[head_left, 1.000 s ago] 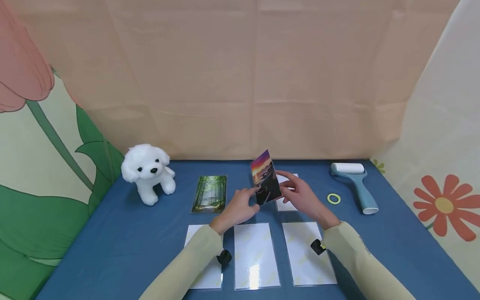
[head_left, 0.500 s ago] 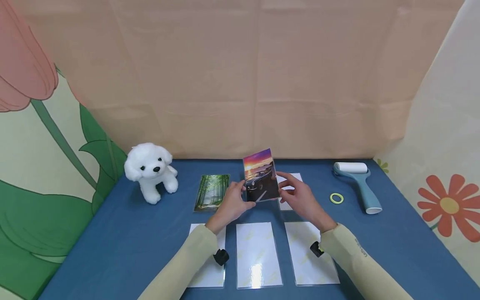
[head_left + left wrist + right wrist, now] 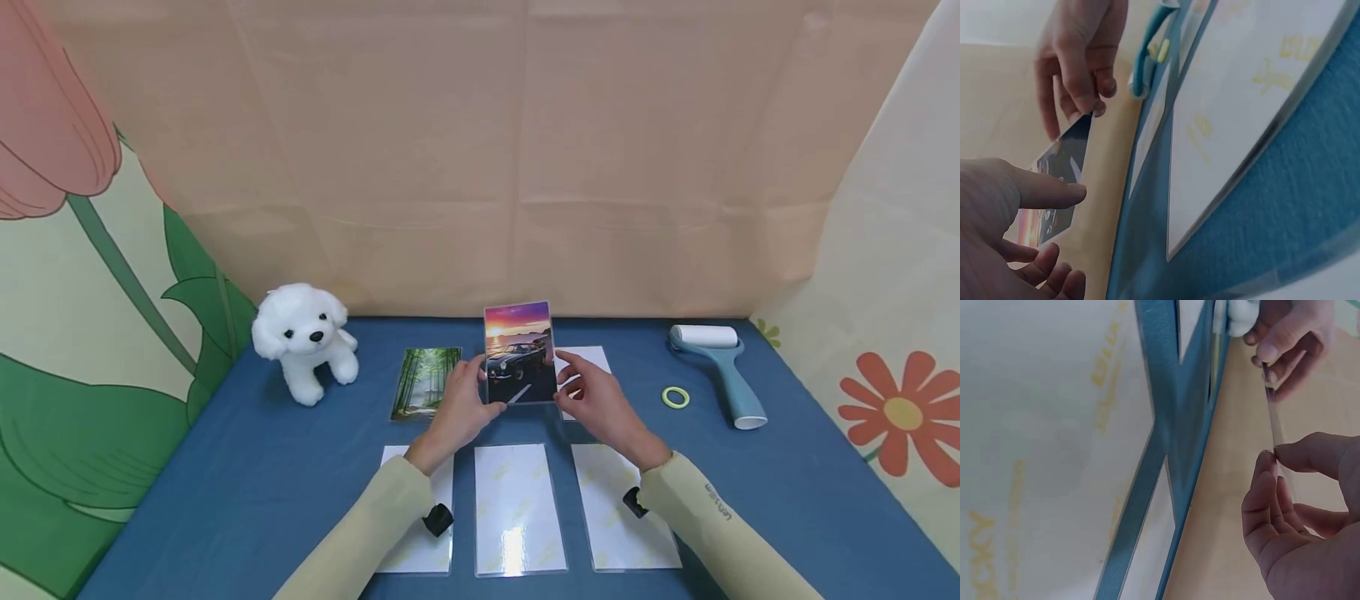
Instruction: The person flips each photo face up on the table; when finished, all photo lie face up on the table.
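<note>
A photo card [image 3: 517,354] with a dark car before a sunset is held up above the table, its picture side showing in the head view. My left hand [image 3: 457,408] pinches it at the left edge near the lower corner. On the opposite edge, the thumb and fingers of my right hand [image 3: 602,410] pinch the lower corner. The right wrist view shows the card [image 3: 1272,415] almost edge-on between both hands. Just left of the left hand lies a forest photo card [image 3: 422,385], partly hidden by its fingers. Behind the right hand is a white card [image 3: 595,357] lying face down.
Several white cards with faint yellow print lie in a front row: a left one [image 3: 420,542], a middle one [image 3: 519,500] and a right one [image 3: 615,508]. A white plush dog [image 3: 303,342] stands back left. At right are a yellow-green ring [image 3: 676,389] and a blue-handled roller [image 3: 723,367].
The car photo card has turned from tilted to upright, facing the head camera squarely. My left hand has shifted left from its lower front to its left edge; the right hand keeps the right edge.
</note>
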A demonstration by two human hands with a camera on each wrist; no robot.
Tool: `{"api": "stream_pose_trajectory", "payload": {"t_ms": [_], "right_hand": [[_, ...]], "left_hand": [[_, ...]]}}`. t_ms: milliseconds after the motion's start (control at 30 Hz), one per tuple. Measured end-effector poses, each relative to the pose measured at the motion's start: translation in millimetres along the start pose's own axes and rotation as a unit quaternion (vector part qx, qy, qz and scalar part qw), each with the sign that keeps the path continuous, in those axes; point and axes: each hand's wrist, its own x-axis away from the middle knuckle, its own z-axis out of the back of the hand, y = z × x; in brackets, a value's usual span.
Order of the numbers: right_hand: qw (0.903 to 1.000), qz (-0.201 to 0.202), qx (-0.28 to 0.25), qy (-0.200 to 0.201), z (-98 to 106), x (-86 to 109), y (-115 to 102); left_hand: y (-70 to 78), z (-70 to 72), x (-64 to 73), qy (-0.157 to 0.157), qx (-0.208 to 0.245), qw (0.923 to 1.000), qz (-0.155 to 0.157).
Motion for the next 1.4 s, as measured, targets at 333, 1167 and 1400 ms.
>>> {"api": "stream_pose_trajectory", "payload": {"t_ms": [333,1167,1400], "right_hand": [[0.9991,0.011,0.042,-0.005,-7,0.1,2],[0.9927,0.007,0.113,-0.04,-18,-10.7,-6],[0.9878,-0.024,0.13,-0.082,-24,-19.1,-6]], "left_hand": [[-0.6,6.1,6.5,0.007,-0.049,0.9977,-0.047],[-7.6,8.7,4.5,0.0,-0.097,0.9952,-0.012],[-12.4,7.2,2.0,-0.022,-0.141,0.9896,0.02]]}}
